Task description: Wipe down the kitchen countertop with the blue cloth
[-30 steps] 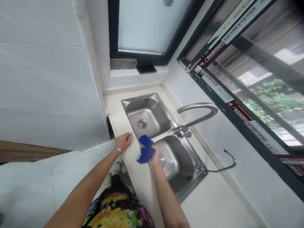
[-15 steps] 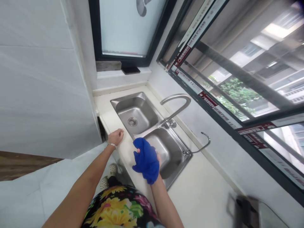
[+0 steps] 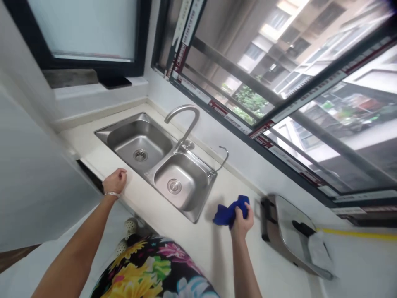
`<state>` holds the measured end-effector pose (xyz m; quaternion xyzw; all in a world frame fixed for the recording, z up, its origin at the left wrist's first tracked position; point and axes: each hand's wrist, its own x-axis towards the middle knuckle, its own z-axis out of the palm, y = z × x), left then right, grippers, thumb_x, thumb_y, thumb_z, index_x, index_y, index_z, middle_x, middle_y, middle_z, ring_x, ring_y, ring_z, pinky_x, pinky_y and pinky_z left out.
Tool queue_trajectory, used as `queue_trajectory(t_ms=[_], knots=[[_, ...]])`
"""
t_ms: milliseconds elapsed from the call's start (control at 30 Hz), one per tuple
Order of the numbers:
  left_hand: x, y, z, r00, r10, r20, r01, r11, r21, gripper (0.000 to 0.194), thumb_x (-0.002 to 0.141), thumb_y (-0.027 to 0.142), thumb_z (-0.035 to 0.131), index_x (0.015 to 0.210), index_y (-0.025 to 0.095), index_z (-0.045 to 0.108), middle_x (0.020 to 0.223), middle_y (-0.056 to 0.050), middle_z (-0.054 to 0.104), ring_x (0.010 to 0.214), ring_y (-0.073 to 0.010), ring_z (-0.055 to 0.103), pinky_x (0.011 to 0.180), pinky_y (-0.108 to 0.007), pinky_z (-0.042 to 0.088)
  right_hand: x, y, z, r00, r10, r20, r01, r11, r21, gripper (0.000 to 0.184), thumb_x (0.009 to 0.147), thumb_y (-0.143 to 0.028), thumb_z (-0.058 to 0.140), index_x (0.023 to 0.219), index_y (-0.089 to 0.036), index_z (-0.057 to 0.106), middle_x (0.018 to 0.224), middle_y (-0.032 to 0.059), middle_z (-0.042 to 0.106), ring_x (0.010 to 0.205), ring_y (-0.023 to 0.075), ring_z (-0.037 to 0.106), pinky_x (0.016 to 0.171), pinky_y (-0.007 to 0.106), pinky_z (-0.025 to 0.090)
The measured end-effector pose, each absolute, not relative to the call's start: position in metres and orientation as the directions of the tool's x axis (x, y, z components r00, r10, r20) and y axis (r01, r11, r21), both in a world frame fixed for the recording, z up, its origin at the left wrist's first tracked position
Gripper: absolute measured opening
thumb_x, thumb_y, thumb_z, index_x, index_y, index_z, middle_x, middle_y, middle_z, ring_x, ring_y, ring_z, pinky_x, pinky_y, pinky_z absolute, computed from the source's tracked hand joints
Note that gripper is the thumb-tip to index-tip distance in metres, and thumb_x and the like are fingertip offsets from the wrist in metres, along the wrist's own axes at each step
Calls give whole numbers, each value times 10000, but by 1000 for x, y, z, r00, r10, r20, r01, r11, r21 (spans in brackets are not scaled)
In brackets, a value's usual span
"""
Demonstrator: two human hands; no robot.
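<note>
Head view: right hand (image 3: pixel 242 221) best keeps a firm thumb-and-finger pinch and gathers the loose end of the blue cloth (image 3: pixel 226 215) in, well clear of the grey appliance (image 3: pixel 293 219). Cloth over counter (image 3: pixel 147 192), right of sink (image 3: pixel 169 169); contact unclear. Bunched in right fingers, trailing off their left side, poking past fingertips. Left hand (image 3: pixel 114 181) curled, nothing visible inside, by counter's front edge.

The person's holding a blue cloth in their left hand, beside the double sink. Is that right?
Not quite: the hand is wrong. In the head view, the right hand holds the blue cloth, beside the double sink. The left hand is curled, without the cloth.
</note>
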<state>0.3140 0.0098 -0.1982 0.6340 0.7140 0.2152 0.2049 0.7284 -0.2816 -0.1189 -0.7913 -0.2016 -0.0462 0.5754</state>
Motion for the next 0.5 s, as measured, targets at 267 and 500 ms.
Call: queue_trajectory(t_ms=[267, 500], knots=[[319, 14, -198, -142, 990, 7, 805, 111, 583, 348, 913, 351, 457, 1109, 250, 726, 710, 6, 562, 633, -144, 370, 626, -284, 260, 699, -371, -153, 602, 794, -82, 473, -438, -764, 426, 811, -559, 559, 934, -174, 694, 842, 87, 703, 779, 236, 660, 757, 392, 563], [323, 14, -193, -131, 991, -39, 819, 131, 559, 362, 923, 352, 446, 1141, 255, 717, 743, -1, 559, 666, -146, 374, 687, -315, 299, 692, -398, -167, 688, 723, -53, 420, -457, -784, 425, 902, -540, 472, 969, -186, 699, 913, 94, 730, 804, 216, 680, 764, 352, 564]])
